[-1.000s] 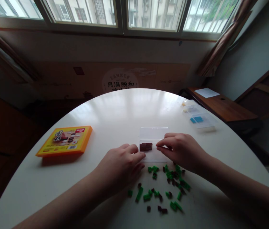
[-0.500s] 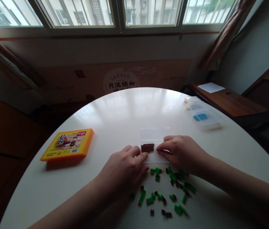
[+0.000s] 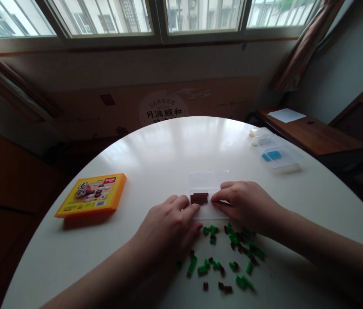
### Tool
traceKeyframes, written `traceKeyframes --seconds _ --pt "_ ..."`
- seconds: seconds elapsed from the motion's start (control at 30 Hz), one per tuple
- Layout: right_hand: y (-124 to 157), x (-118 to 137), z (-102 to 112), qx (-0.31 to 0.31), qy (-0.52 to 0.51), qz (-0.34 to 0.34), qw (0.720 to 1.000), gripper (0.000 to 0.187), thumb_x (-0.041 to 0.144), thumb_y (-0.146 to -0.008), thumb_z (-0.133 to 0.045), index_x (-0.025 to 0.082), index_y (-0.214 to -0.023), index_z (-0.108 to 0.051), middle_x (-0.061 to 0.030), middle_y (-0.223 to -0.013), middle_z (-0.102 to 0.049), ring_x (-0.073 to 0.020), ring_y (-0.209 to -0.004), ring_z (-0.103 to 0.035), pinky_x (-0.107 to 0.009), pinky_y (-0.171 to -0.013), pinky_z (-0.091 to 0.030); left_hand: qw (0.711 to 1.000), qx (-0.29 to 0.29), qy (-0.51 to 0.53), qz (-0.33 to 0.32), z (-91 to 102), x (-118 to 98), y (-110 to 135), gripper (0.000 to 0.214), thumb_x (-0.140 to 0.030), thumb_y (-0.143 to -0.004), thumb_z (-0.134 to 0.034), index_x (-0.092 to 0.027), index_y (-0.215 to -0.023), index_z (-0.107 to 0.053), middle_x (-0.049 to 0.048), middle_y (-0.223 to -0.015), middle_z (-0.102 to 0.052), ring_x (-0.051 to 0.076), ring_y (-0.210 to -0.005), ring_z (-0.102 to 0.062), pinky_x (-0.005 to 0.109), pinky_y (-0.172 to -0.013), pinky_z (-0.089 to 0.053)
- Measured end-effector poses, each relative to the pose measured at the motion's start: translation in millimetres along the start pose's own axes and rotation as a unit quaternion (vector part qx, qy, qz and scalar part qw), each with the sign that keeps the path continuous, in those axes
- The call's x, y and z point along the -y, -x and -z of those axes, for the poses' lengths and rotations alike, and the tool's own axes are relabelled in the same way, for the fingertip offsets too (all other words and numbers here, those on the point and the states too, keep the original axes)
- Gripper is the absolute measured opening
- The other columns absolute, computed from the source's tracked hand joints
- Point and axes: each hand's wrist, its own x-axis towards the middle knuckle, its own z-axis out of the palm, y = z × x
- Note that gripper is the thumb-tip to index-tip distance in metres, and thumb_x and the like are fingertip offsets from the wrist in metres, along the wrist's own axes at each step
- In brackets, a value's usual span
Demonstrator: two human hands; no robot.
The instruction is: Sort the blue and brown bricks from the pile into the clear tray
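Observation:
A small flat block of dark brown bricks [image 3: 199, 198] sits on a clear plastic plate [image 3: 207, 181] in the middle of the round white table [image 3: 155, 154]. My left hand [image 3: 168, 227] lies with curled fingers, its fingertips touching the block's left end. From the right, my right hand [image 3: 246, 206] reaches in, its fingers pinched together against the block's right end. Several loose green and brown bricks [image 3: 229, 253] are scattered on the table just in front of both hands.
An orange box [image 3: 91, 194] lies at the left of the table. A clear tray with a blue piece [image 3: 273, 155] stands at the far right edge. Beyond it is a wooden side table with a paper sheet [image 3: 287, 115]. Windows and a cardboard panel run along the back.
My right hand has slid a little left against the brown block. The view has shifted slightly. My left hand stays in place.

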Motion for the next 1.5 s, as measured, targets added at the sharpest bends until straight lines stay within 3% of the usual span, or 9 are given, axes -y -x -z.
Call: traceKeyframes --seconds 0.27,1.13,1.5 --pt "0.9 1.0 0.6 -0.003 0.002 -0.008 1.000 0.017 0.025 -0.087 -0.060 0.031 -0.088 -0.076 0.0035 -0.080 -0.070 -0.0117 -0.065 -0.059 -0.025 -0.060 -0.034 1.000 0.016 0.014 0.017 0.5 -1.7 -0.1 0.028 -0.036 -0.093 -0.051 -0.021 -0.113 -0.062 0.0074 -0.103 -0.062 0.026 -0.095 -0.058 0.040 -0.074 -0.054" --pt "0.1 1.5 0.2 -0.003 0.015 -0.007 1.000 0.016 0.025 -0.087 -0.060 0.030 -0.087 -0.076 0.0034 -0.079 -0.069 -0.0108 -0.062 -0.056 -0.024 -0.057 -0.031 1.000 -0.003 -0.008 -0.003 -0.3 -1.1 1.1 0.027 -0.033 -0.093 -0.052 -0.017 -0.112 -0.062 0.0088 -0.101 -0.064 0.026 -0.093 -0.061 0.043 -0.074 -0.057" --pt "-0.3 2.7 1.8 -0.004 0.014 -0.001 1.000 0.017 0.025 -0.089 -0.059 0.027 -0.088 -0.076 0.0021 -0.077 -0.068 -0.0102 -0.059 -0.054 -0.023 -0.056 -0.031 0.999 -0.001 -0.030 -0.009 6.7 -8.6 5.7 0.016 -0.026 -0.094 -0.050 -0.017 -0.098 -0.064 0.0071 -0.093 -0.066 0.022 -0.082 -0.060 0.034 -0.067 -0.055"
